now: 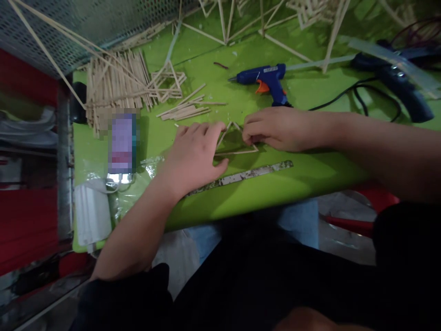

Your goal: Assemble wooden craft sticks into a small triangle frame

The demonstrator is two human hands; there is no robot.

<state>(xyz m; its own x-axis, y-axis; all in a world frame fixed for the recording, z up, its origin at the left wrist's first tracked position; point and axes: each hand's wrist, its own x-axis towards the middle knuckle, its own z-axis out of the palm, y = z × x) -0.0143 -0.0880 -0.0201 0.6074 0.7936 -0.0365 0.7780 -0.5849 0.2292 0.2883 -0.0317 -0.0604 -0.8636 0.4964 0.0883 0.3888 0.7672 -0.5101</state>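
A small triangle of thin wooden sticks [237,151] lies on the table between my hands. My left hand [198,151] rests over its left end, thumb and fingers apart, and hides that corner. At the triangle's right side my right hand [272,128] has its fingers curled together against the stick; the fingertips are partly hidden. Just in front lies a worn flat metal strip [246,175], like a ruler, its left end running under my left wrist. Beyond my right hand a blue glue gun [262,76] with an orange trigger lies on its side, nozzle to the left.
A big pile of wooden sticks [117,78] and a loose handful [188,109] lie at the back left. Joined stick frames [225,32] stand at the far edge. A phone [122,142] and white power bank [92,211] sit left. A black cable [358,87] runs right.
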